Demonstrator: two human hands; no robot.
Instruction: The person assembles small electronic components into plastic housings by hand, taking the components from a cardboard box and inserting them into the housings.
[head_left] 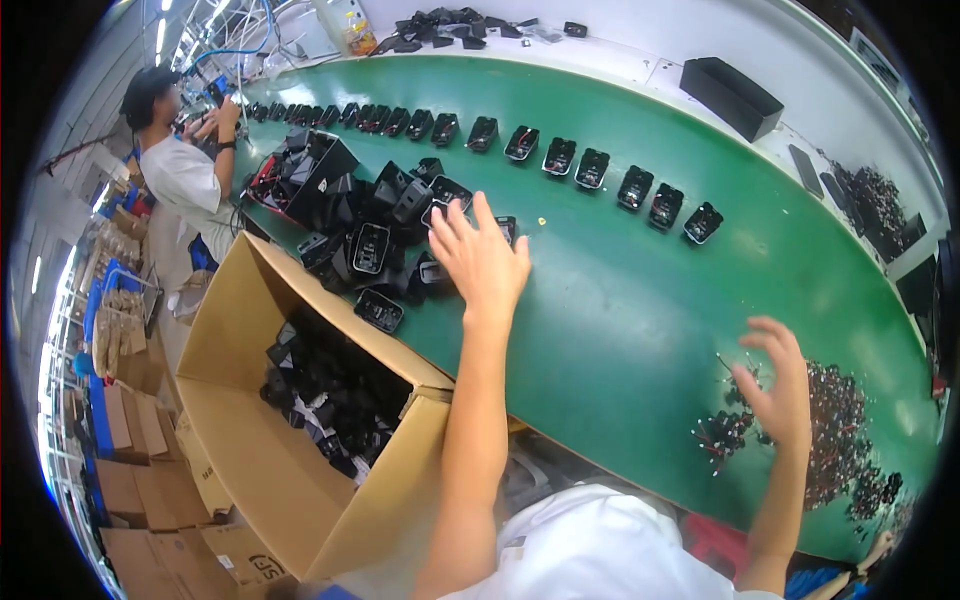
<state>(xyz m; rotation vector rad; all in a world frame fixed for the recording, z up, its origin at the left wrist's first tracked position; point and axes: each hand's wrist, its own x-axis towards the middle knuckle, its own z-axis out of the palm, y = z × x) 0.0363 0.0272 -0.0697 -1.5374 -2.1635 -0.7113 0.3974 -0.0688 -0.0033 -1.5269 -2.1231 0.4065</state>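
Note:
My left hand [478, 258] reaches over the near edge of a heap of black plastic housings [370, 248], its fingers spread. One black housing [452, 192] lies at its fingertips, and another is partly hidden behind the hand; whether I touch either cannot be made out. My right hand [782, 388] hovers beside a pile of small black parts with thin wires [835, 430], thumb and fingers apart and nothing visible between them. A smaller cluster of wired parts [724, 436] lies just left of that hand.
A curved row of black housings [592, 168] runs along the green table [610, 300]. An open cardboard box [235, 400] with black parts stands against the table's near left edge. A black bin [318, 180] lies tipped by the heap. Another person [185, 160] works at the far left.

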